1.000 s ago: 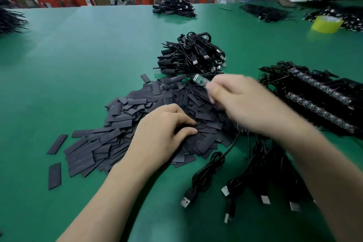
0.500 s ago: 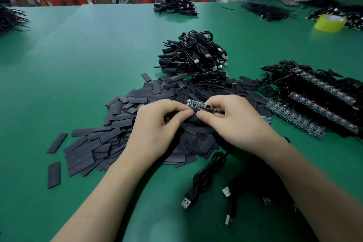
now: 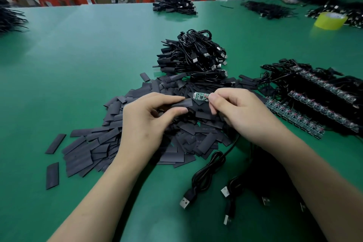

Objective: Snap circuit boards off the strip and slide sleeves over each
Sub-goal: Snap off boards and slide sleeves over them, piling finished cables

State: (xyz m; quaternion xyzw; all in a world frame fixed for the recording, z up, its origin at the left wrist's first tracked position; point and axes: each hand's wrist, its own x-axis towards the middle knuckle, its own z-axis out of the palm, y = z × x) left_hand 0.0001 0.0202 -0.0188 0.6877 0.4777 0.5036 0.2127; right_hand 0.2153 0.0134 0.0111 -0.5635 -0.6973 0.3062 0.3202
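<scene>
My right hand point(image 3: 241, 112) pinches circuit board point(image 3: 200, 96) over the sleeve pile point(image 3: 94, 143), long axis left-right, free end pointing left at sleeve point(image 3: 183, 102) pinched in my left hand point(image 3: 145, 122). Ends maybe touching, unclear. Board strips point(image 3: 294, 118) to my right, cable bundle point(image 3: 194, 55) behind.

Worktop point(image 3: 78, 65), left half: open green surface from near edge to far edge, wide passage. Only two stray sleeves point(image 3: 56, 143) there, just left of the sleeve pile point(image 3: 94, 143).

Centre blocked: sleeve pile, cable bundle point(image 3: 192, 55) touching its far side. Above the pile's middle, left hand point(image 3: 145, 122) pinching a sleeve point(image 3: 182, 102) and right hand point(image 3: 241, 112) pinching a circuit board point(image 3: 200, 96). Both forearms point(image 3: 110, 192) cross the near worktop.

Right blocked: board strips point(image 3: 314, 104) with tangled wires, just beside the pile.

Near right: loose USB cables point(image 3: 208, 175) lying toward the near edge.

Open band between cable bundle and far cable heap point(image 3: 174, 6).

Far right: tape roll point(image 3: 330, 20). Far left: second cable heap point(image 3: 9, 19).
</scene>
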